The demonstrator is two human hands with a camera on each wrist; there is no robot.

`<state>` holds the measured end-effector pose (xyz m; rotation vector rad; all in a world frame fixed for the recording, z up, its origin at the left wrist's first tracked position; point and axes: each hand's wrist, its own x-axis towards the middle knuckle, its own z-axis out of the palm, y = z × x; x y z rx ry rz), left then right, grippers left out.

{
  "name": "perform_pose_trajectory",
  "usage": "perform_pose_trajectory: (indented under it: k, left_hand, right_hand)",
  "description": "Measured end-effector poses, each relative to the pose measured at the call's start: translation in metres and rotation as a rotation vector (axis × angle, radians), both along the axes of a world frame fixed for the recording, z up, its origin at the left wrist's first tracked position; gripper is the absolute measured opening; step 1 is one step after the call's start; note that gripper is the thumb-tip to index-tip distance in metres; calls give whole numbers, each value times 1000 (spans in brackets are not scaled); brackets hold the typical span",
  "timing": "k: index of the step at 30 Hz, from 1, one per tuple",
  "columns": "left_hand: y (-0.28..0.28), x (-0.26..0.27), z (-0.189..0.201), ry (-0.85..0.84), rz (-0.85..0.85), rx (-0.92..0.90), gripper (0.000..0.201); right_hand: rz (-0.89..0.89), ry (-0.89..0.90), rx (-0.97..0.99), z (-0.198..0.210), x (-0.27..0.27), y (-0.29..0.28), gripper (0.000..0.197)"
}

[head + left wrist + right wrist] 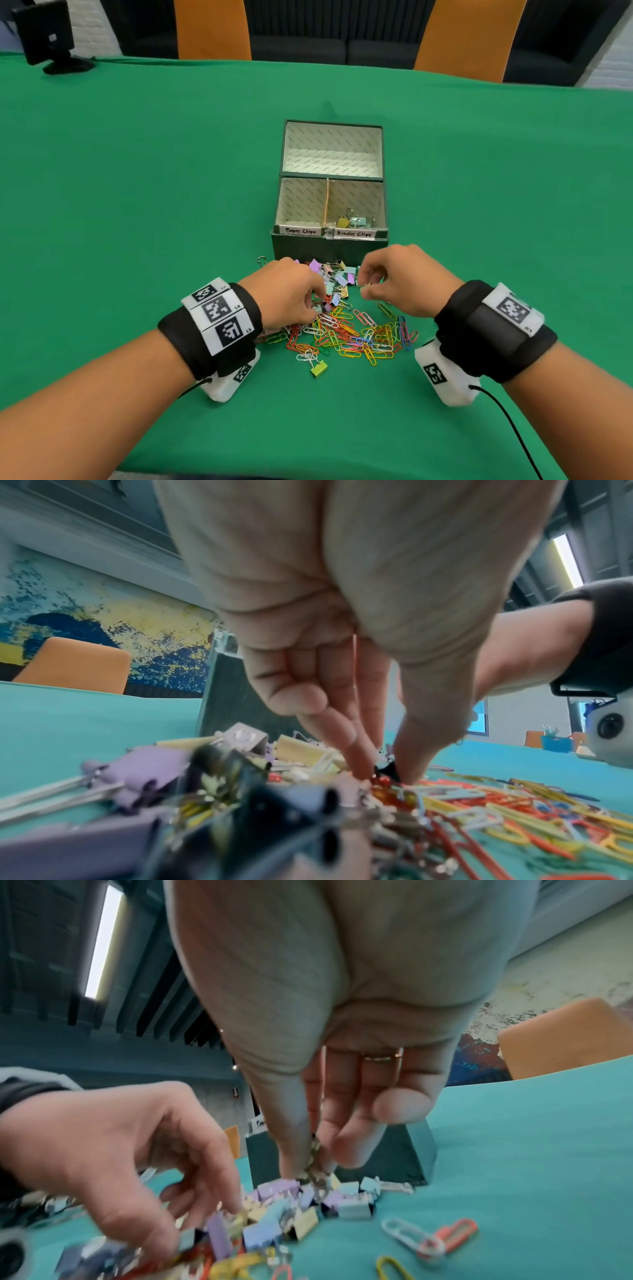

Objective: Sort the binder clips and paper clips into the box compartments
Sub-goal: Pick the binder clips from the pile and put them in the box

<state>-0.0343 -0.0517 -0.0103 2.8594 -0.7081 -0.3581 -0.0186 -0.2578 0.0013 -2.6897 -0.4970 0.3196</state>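
A dark green box (383,205) stands open on the green table, its lid (331,150) tipped back. The left compartment, labelled Paper Clips (300,202), shows only its lining. The right one, labelled Binder Clips (356,219), holds a few binder clips. In front of the box lie a heap of pastel binder clips (337,278) and a spread of coloured paper clips (363,337). My left hand (317,306) reaches into the heap and pinches a small dark binder clip (385,769). My right hand (363,287) pinches a binder clip by its wire handles (315,1164), just above the heap.
A yellow-green binder clip (319,369) lies alone at the near edge of the spread, tangled with a white paper clip. A black monitor (48,37) stands at the far left corner. Two orange chairs (212,29) stand behind the table. A black cable (507,421) trails from my right wrist.
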Motion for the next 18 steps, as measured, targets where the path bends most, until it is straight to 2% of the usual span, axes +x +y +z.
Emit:
perform_pose_trajectory:
  k: [5, 12, 18]
  left_hand:
    - [3, -6, 4, 14, 35, -113, 30]
    - [12, -9, 6, -1, 89, -176, 20]
    - [11, -3, 20, -82, 123, -405, 13]
  right_hand:
    - [-57, -98, 211, 23, 11, -5, 12]
    - [-87, -135, 308, 23, 14, 0, 14]
    - [-192, -372, 392, 37, 39, 4, 11]
